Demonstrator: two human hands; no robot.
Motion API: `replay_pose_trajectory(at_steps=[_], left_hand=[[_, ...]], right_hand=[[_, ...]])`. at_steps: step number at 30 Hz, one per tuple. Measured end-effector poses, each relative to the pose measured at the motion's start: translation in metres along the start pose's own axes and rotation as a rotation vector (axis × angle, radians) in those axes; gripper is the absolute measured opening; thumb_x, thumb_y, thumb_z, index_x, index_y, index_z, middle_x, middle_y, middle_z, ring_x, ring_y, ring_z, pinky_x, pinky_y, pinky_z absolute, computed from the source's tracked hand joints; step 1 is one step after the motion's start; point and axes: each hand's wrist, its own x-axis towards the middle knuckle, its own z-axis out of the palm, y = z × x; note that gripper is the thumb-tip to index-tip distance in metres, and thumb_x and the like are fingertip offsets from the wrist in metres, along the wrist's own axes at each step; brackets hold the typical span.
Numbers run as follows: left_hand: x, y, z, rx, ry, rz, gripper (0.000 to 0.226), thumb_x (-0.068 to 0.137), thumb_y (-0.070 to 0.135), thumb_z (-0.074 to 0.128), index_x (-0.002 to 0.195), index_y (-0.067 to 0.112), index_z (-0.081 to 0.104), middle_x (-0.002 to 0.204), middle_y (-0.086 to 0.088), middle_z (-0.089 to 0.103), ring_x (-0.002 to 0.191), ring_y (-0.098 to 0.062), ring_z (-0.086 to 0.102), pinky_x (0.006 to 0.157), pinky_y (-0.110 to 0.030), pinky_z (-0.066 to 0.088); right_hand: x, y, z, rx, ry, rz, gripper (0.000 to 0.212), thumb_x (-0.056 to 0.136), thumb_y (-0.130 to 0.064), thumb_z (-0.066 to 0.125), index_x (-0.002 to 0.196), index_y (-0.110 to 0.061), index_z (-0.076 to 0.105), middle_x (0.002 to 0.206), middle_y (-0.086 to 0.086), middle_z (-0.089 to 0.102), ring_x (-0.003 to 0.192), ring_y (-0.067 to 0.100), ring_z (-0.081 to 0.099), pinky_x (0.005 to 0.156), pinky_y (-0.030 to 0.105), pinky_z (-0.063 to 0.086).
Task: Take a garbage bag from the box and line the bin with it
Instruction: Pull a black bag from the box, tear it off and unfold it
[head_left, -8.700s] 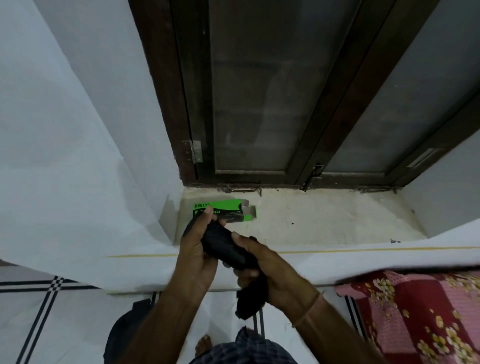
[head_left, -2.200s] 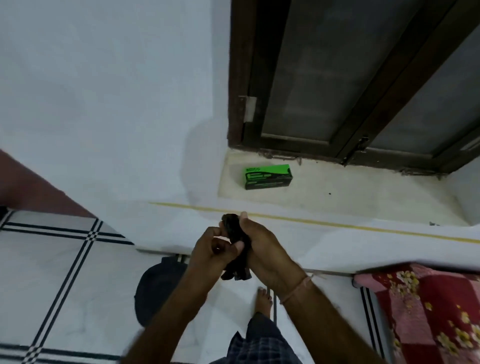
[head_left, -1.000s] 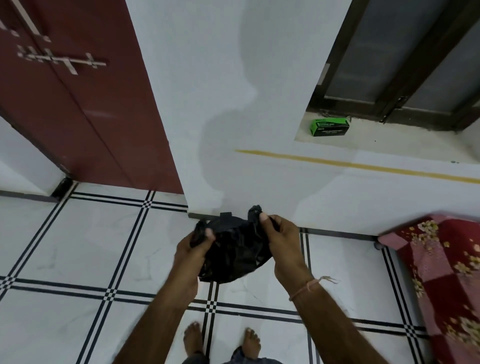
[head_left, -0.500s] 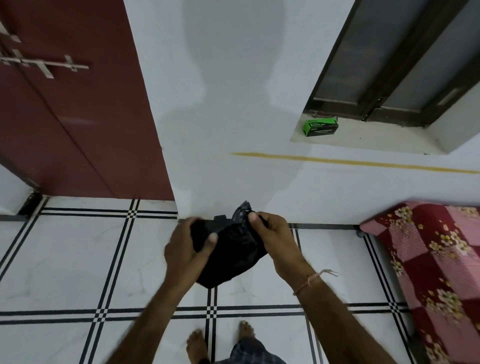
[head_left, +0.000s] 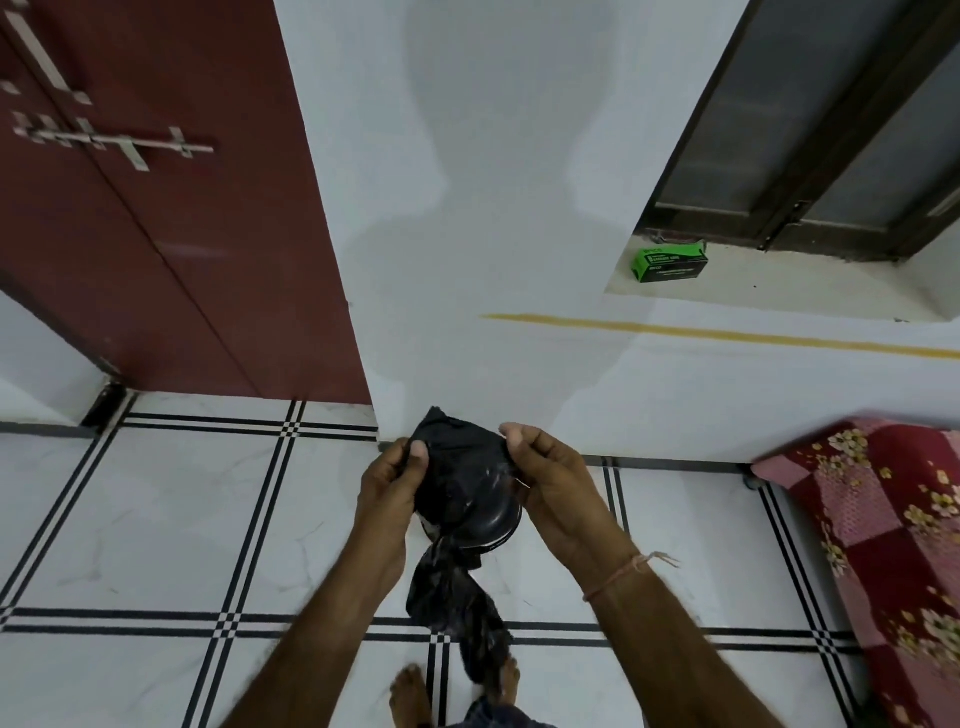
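1. I count one black garbage bag (head_left: 457, 525), one green box (head_left: 670, 264), and my two hands on the bag. A round dark shape (head_left: 493, 512) shows behind the bag between my hands; I cannot tell whether it is the bin.
2. My left hand (head_left: 387, 491) is closed on the bag's upper left edge, thumb pressed over the plastic against the fingers.
3. My right hand (head_left: 553, 480) pinches the bag's upper right edge between thumb and curled fingers, closed on the plastic.
4. The bag is in front of me, above the tiled floor (head_left: 156, 519), its top stretched between my two hands.
5. Its long axis runs roughly up and down: the bunched top edge lies toward the white wall (head_left: 493, 208), and the crumpled tail (head_left: 460, 613) hangs down toward my bare feet (head_left: 410, 696).
6. The tail is twisted and narrow, still partly folded, and drifts slightly to my right as it falls.
7. The box lies on the window ledge (head_left: 779, 286), well apart from my hands, long side along the ledge.
8. One red door (head_left: 156, 234) stands to the left, one red floral blanket (head_left: 883, 519) to the right.
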Motion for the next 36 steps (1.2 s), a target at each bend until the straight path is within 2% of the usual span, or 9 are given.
replay_pose_trajectory(at_steps=[4, 8, 11, 15, 21, 25, 29, 32, 36], left_hand=[[0.0, 0.002, 0.007, -0.042, 0.044, 0.005, 0.028, 0.103, 0.024, 0.057, 0.12, 0.006, 0.07, 0.116, -0.016, 0.076, 0.11, -0.032, 0.072, 0.084, -0.037, 0.06], [-0.006, 0.01, 0.012, -0.027, 0.089, 0.014, 0.024, 0.094, 0.019, 0.072, 0.109, 0.001, 0.071, 0.107, -0.022, 0.076, 0.1, -0.035, 0.074, 0.085, -0.047, 0.063], [-0.007, 0.013, 0.017, 0.067, 0.151, 0.064, 0.028, 0.086, 0.02, 0.08, 0.102, -0.001, 0.068, 0.102, -0.025, 0.074, 0.094, -0.034, 0.074, 0.088, -0.057, 0.059], [-0.009, 0.016, 0.029, 0.095, 0.097, 0.046, 0.022, 0.089, 0.021, 0.078, 0.107, 0.01, 0.072, 0.1, -0.008, 0.08, 0.097, -0.026, 0.077, 0.079, -0.041, 0.064], [-0.009, 0.02, 0.03, 0.03, 0.033, 0.01, 0.031, 0.1, 0.031, 0.061, 0.109, 0.005, 0.073, 0.103, -0.016, 0.079, 0.1, -0.033, 0.076, 0.085, -0.047, 0.061], [-0.007, 0.02, 0.038, -0.029, 0.078, 0.011, 0.032, 0.093, 0.025, 0.072, 0.106, -0.004, 0.069, 0.103, -0.022, 0.077, 0.097, -0.035, 0.075, 0.083, -0.044, 0.062], [-0.007, 0.023, 0.048, -0.163, 0.017, -0.096, 0.034, 0.091, 0.027, 0.069, 0.113, 0.001, 0.071, 0.107, -0.019, 0.077, 0.099, -0.03, 0.075, 0.074, -0.035, 0.06], [-0.005, 0.022, 0.053, -0.316, -0.008, -0.189, 0.034, 0.093, 0.029, 0.063, 0.114, 0.003, 0.07, 0.109, -0.019, 0.077, 0.101, -0.031, 0.075, 0.076, -0.04, 0.061], [-0.007, 0.022, 0.056, -0.304, -0.013, -0.156, 0.027, 0.097, 0.027, 0.06, 0.105, 0.004, 0.07, 0.099, -0.012, 0.079, 0.088, -0.021, 0.078, 0.068, -0.033, 0.062]], right_hand=[[-0.002, 0.005, 0.0, 0.054, -0.086, 0.068, 0.049, 0.1, -0.025, 0.062, 0.127, 0.016, 0.056, 0.112, 0.023, 0.064, 0.094, 0.029, 0.064, 0.077, 0.03, 0.057], [-0.003, 0.001, 0.001, 0.0, -0.024, 0.014, 0.029, 0.095, -0.023, 0.065, 0.108, 0.003, 0.067, 0.092, 0.013, 0.071, 0.073, 0.018, 0.067, 0.063, 0.024, 0.057], [-0.009, -0.005, 0.002, -0.143, 0.076, -0.104, 0.029, 0.099, -0.037, 0.06, 0.106, -0.008, 0.065, 0.091, -0.001, 0.076, 0.077, 0.01, 0.07, 0.064, 0.021, 0.056], [-0.005, -0.01, 0.01, -0.172, -0.019, -0.098, 0.031, 0.098, -0.023, 0.067, 0.117, 0.001, 0.068, 0.111, 0.018, 0.077, 0.106, 0.031, 0.075, 0.085, 0.037, 0.061], [0.01, -0.007, 0.005, -0.201, 0.13, -0.071, 0.031, 0.092, -0.017, 0.074, 0.116, -0.004, 0.061, 0.106, 0.024, 0.075, 0.095, 0.034, 0.074, 0.071, 0.034, 0.061], [-0.003, 0.002, 0.009, -0.57, 0.294, -0.474, 0.032, 0.093, -0.052, 0.064, 0.113, -0.029, 0.058, 0.116, 0.0, 0.063, 0.101, 0.02, 0.065, 0.081, 0.036, 0.059], [-0.015, -0.008, 0.02, -0.424, -0.046, -0.307, 0.03, 0.092, -0.041, 0.072, 0.098, -0.012, 0.073, 0.095, 0.015, 0.074, 0.096, 0.034, 0.071, 0.089, 0.044, 0.06], [-0.009, -0.012, 0.022, -0.355, -0.009, -0.269, 0.026, 0.089, -0.026, 0.078, 0.093, -0.001, 0.073, 0.093, 0.031, 0.07, 0.096, 0.052, 0.067, 0.088, 0.058, 0.056], [-0.009, -0.018, 0.019, -0.247, 0.065, -0.253, 0.029, 0.098, -0.018, 0.067, 0.087, 0.008, 0.071, 0.091, 0.038, 0.069, 0.08, 0.033, 0.07, 0.077, 0.041, 0.059]])
